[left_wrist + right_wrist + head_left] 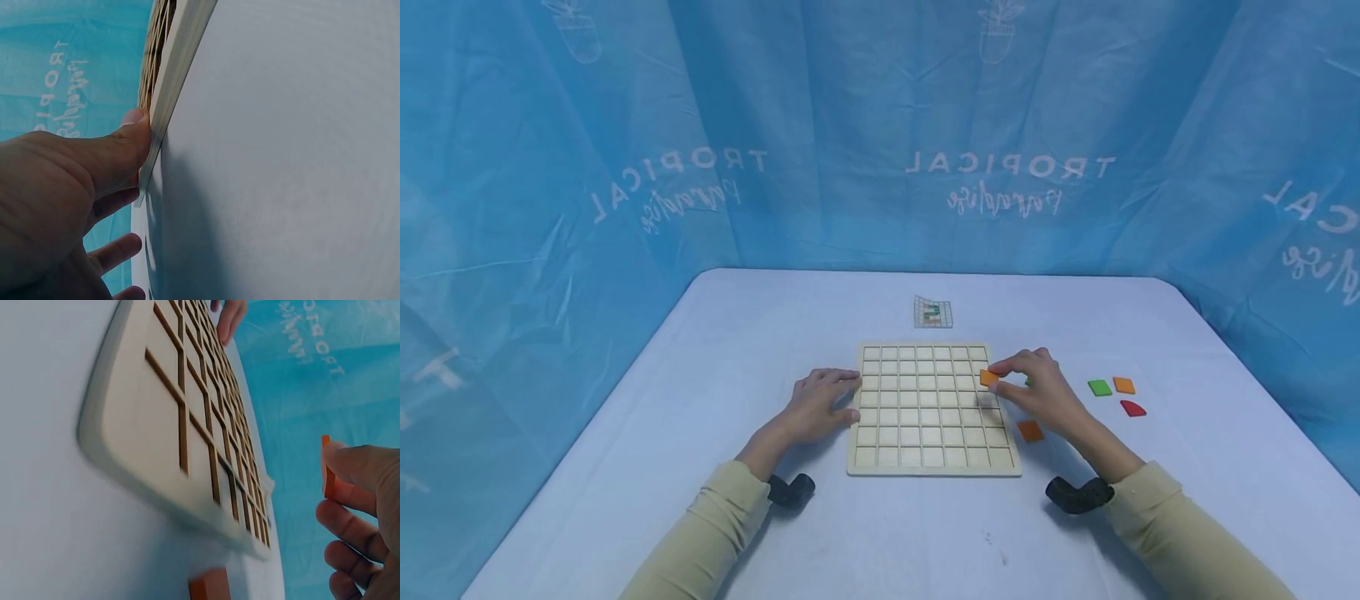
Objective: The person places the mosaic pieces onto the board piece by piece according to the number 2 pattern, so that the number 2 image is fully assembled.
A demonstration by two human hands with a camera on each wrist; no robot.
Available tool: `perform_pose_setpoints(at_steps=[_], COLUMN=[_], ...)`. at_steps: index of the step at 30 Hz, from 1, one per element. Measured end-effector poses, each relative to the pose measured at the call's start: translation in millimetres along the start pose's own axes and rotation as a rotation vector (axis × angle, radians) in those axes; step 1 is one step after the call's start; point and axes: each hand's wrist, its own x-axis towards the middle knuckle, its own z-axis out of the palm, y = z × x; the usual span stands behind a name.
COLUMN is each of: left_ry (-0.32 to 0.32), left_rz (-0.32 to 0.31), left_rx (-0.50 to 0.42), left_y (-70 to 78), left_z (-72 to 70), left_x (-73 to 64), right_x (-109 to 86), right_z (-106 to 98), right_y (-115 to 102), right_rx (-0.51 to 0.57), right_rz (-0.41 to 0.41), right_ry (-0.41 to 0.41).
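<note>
A pale wooden board [930,415] with a grid of square cells lies flat on the white table. Its left edge is touched by the thumb and fingertips of my left hand [816,407]; in the left wrist view the thumb presses the board's side. Over the upper right part of the board, my right hand [1043,393] pinches an orange square tile [988,377] between thumb and index finger. The right wrist view shows this orange tile [325,469] edge-on, raised above the grid, with the other fingers curled below it.
Right of the board lies a darker orange tile [1030,431]. A green tile [1028,382] is mostly hidden behind my right hand. Farther right are a green tile [1100,387], an orange tile [1123,385] and a red curved piece [1132,408]. A small patterned card [932,313] lies beyond the board.
</note>
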Motion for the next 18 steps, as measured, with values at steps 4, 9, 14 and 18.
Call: perform_pose_setpoints(at_steps=[4,9,14,18], left_ry=[0.002,0.006,0.014,0.017], left_rz=[-0.002,0.009,0.021,0.024], left_rx=[-0.008,-0.01,-0.012,-0.01], left_y=[1.7,2.8,1.8,1.1], left_z=[-0.8,-1.8,-1.2,-0.7], left_x=[-0.4,-1.6,-1.9,-1.9], right_x=[6.2,13.7,23.3,31.9], right_z=[9,18,25,32], right_y=[-7,-15,-23,-27], right_rx=[-0.018,-0.04,-0.026,-0.017], right_rz=[-0.028,-0.068,-0.077,-0.113], right_ry=[0.025,0.037,0.014,0.017])
